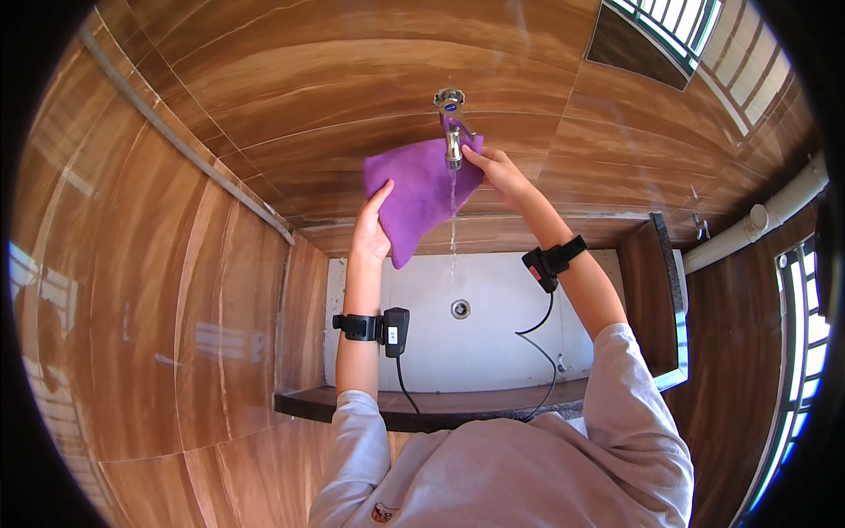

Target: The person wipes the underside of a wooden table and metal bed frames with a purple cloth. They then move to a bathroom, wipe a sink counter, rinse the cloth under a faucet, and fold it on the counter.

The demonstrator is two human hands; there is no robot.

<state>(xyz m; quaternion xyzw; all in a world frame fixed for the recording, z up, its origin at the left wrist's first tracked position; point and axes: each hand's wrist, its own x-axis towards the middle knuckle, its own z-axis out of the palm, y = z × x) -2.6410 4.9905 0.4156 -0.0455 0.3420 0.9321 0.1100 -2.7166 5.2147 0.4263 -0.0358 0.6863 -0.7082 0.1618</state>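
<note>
A purple cloth [422,188] is spread between my two hands, behind and below a chrome tap [453,142]. My left hand [373,228] grips its lower left side, thumb on the front face. At the upper right corner, my right hand [498,173] pinches the cloth close beside the spout. A thin stream of water [453,231] runs from the tap, passing in front of the cloth and down to the white basin floor [422,356]. The cloth's lowest corner hangs free near my left wrist. Fingers behind the cloth are hidden.
A round metal drain [461,309] is set in the basin floor. The basin has a dark stone rim [668,290]. Black devices with cables [396,333] are strapped to both forearms. A grey pipe [178,138] runs along the left wall; a second, small tap [700,226] is at right.
</note>
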